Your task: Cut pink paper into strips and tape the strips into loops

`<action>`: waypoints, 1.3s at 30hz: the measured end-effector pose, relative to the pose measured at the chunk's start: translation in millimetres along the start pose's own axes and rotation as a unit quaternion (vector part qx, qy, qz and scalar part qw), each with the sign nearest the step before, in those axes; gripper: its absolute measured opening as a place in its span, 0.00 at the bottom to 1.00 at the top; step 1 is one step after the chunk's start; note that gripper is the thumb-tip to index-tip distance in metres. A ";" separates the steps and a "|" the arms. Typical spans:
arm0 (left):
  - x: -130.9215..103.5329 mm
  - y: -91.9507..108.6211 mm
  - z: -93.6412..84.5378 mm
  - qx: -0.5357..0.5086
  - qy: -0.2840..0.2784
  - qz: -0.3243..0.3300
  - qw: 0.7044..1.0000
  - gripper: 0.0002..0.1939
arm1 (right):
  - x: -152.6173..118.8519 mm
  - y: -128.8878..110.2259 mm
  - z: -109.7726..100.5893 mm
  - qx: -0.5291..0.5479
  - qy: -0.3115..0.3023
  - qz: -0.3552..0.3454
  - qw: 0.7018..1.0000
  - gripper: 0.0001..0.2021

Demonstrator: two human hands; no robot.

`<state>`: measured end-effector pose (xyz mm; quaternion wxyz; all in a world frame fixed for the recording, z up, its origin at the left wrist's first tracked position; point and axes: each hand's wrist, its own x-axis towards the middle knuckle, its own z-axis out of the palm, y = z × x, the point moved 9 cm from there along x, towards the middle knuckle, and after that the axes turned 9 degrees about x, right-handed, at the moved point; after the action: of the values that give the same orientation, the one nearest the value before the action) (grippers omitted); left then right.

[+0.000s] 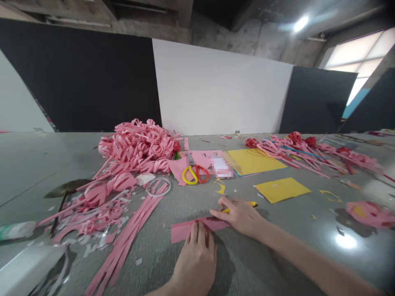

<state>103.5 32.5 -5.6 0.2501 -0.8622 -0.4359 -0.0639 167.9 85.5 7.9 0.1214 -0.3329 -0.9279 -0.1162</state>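
A short strip of pink paper [179,232] lies on the grey table in front of me. My left hand [197,255] presses it down with its fingers bunched together, covering the middle of the strip. My right hand [239,214] is closed around a yellow utility knife [253,204]. The knife's blade end is low over the right part of the paper, partly hidden by the fingers; whether it touches cannot be made out. To the left of my hands lies a bundle of long pink paper strips [135,226], with a roll of clear tape [158,187] at its upper end.
Scissors [196,174] with yellow and red handles lie ahead, beside a blurred phone [222,167]. Yellow paper sheets [282,189] are on the right. A heap of curled pink paper flowers [142,144] stands back left; more paper flowers [308,152] lie back right. Scraps surround a white box [29,267].
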 end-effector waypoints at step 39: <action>27.8 -70.3 33.1 -0.694 -0.066 -0.238 0.676 0.08 | -18.6 34.6 -10.4 0.573 0.105 0.391 0.713 0.12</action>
<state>61.8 103.4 1.2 -0.4736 -0.6568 -0.4721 -0.3485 205.6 97.5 16.7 0.4204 -0.5183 -0.5847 0.4612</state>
